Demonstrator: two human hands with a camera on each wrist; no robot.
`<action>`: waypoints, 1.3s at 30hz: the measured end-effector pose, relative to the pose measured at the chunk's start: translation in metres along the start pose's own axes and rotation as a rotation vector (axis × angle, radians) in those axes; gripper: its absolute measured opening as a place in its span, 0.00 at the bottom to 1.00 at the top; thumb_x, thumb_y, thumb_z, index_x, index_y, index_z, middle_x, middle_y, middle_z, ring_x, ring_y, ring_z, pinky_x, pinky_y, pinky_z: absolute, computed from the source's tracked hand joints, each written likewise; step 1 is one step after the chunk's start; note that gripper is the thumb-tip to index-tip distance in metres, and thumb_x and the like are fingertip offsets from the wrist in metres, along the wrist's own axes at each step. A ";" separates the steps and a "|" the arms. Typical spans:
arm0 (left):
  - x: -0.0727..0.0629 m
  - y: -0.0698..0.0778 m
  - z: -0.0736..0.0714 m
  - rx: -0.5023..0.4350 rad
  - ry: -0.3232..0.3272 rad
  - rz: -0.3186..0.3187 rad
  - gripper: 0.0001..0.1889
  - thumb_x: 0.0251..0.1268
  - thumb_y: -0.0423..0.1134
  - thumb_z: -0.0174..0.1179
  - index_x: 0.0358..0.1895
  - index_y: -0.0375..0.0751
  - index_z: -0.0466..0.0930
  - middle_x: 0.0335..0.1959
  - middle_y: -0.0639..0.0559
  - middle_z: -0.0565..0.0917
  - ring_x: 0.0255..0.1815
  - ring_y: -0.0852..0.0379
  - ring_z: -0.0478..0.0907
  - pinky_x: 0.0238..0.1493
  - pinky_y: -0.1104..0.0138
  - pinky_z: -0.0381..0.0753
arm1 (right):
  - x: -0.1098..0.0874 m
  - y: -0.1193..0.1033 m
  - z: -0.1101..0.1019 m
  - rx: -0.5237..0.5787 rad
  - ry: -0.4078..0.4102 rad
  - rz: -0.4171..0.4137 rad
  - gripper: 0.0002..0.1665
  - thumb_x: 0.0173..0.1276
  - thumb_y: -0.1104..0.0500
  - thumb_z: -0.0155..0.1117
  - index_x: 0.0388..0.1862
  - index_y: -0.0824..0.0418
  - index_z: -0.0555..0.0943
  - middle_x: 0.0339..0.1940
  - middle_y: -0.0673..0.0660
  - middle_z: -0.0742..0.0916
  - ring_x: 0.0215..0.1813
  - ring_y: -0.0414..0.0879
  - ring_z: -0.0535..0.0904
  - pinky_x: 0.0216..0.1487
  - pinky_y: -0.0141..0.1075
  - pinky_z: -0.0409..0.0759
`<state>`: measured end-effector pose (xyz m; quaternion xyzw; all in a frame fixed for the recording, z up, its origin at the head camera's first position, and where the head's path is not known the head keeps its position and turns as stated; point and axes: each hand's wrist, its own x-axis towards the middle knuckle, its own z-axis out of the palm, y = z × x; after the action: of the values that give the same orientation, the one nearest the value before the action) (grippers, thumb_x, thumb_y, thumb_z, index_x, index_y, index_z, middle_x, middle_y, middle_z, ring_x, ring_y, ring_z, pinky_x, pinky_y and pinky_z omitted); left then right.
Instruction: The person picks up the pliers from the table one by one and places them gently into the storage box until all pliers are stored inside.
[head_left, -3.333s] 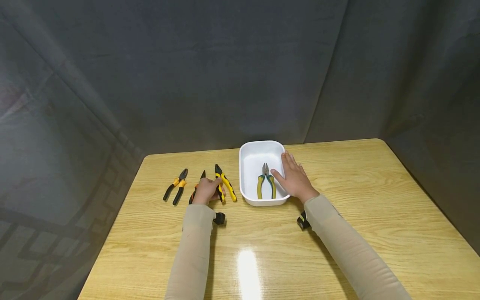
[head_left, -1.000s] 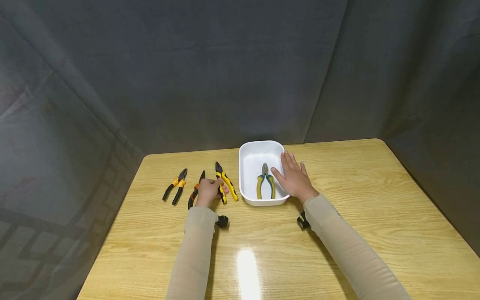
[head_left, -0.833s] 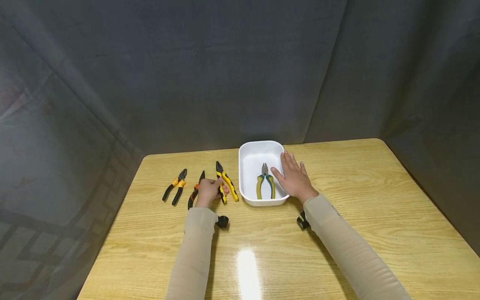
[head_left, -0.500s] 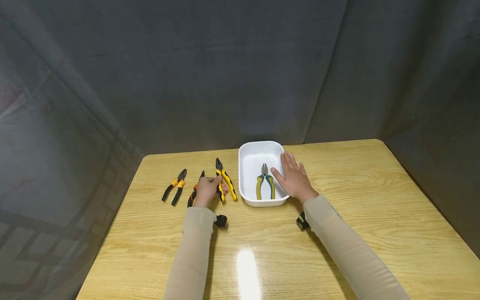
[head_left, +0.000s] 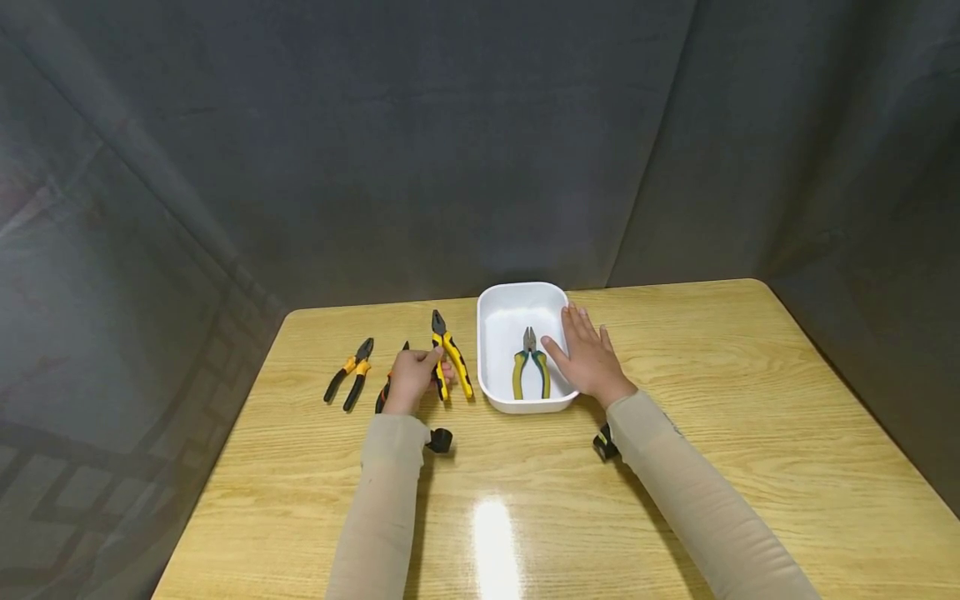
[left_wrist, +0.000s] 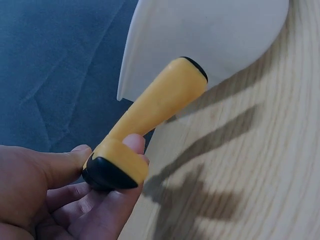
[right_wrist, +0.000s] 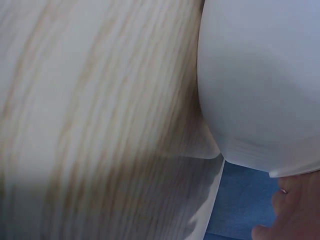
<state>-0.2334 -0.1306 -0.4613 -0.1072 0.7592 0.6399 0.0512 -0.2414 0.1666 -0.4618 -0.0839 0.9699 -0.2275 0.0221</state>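
Yellow and black pliers (head_left: 461, 371) are pinched by one handle between the thumb and fingers of my left hand (head_left: 412, 377). Their handles stand off the table in the left wrist view, with a shadow on the wood below. Just right of them is a white tray (head_left: 528, 407), in which green and yellow pliers (head_left: 519, 377) lie, nose pointing away. Fingers straight, my right hand (head_left: 592, 362) rests on the tray's right rim, thumb over the inside. Orange and black pliers (head_left: 383, 395) lie partly hidden under my left hand.
Orange-yellow and black pliers (head_left: 358, 379) lie farthest left on the wooden table (head_left: 675, 400). A dark grey curtain (head_left: 450, 167) hangs behind the table and at both sides. The tray stands near the table's back edge.
My left hand has raised the yellow and black pliers a little and carried them slightly toward the back of the table. The right hand and the tray are practically still.
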 end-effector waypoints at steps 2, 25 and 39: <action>-0.001 0.001 0.000 0.005 -0.008 0.005 0.20 0.80 0.42 0.53 0.53 0.23 0.82 0.39 0.31 0.86 0.36 0.45 0.88 0.36 0.63 0.88 | 0.000 0.000 0.000 -0.010 -0.002 0.002 0.50 0.80 0.31 0.31 0.83 0.65 0.39 0.85 0.62 0.44 0.84 0.57 0.35 0.79 0.61 0.34; -0.005 0.024 0.005 0.003 -0.028 0.094 0.21 0.80 0.43 0.54 0.48 0.23 0.83 0.42 0.29 0.86 0.44 0.35 0.86 0.40 0.59 0.88 | 0.000 0.001 0.001 0.000 -0.002 0.002 0.50 0.81 0.32 0.32 0.83 0.64 0.39 0.85 0.62 0.44 0.84 0.57 0.34 0.79 0.61 0.33; -0.011 0.040 0.010 -0.011 -0.048 0.123 0.23 0.81 0.42 0.53 0.52 0.18 0.81 0.41 0.29 0.86 0.44 0.35 0.86 0.50 0.48 0.85 | 0.000 0.001 0.000 0.003 -0.001 0.002 0.53 0.78 0.27 0.28 0.83 0.64 0.39 0.85 0.62 0.44 0.84 0.57 0.35 0.79 0.61 0.33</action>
<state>-0.2328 -0.1136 -0.4225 -0.0453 0.7593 0.6484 0.0296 -0.2412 0.1673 -0.4623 -0.0828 0.9696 -0.2291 0.0231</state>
